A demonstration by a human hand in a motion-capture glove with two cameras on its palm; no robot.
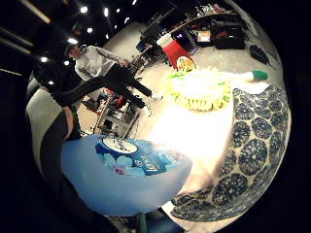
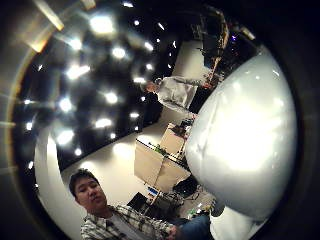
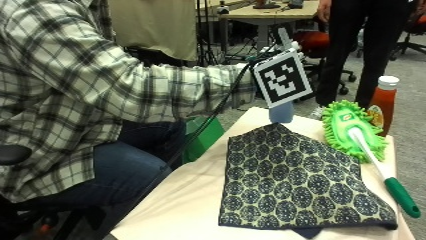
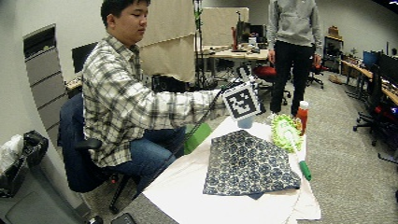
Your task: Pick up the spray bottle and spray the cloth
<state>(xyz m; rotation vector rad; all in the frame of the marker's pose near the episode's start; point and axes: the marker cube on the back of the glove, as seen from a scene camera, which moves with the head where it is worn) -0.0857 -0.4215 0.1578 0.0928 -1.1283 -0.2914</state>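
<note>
The pale blue spray bottle (image 3: 281, 112) is at the far end of the table, just behind the far corner of the blue patterned cloth (image 3: 293, 175). My gloved right hand (image 1: 51, 150) is at the bottle's upper part, mostly hidden in the outside view. In the little finger side palm view the bottle (image 1: 126, 174) sits right against the palm, with a dark finger curved along its side. Its pale body (image 2: 240, 135) fills much of the thumb side palm view. The cloth (image 1: 252, 145) lies flat beside the bottle. Whether the bottle's base touches the table cannot be made out.
A green fluffy duster (image 3: 353, 130) with a white and green handle lies along the cloth's right side. A red sauce bottle (image 3: 381, 102) stands behind it near the table edge. A cream cover (image 3: 186, 200) lies over the table. A green box (image 3: 203, 135) sits beside the table's left side.
</note>
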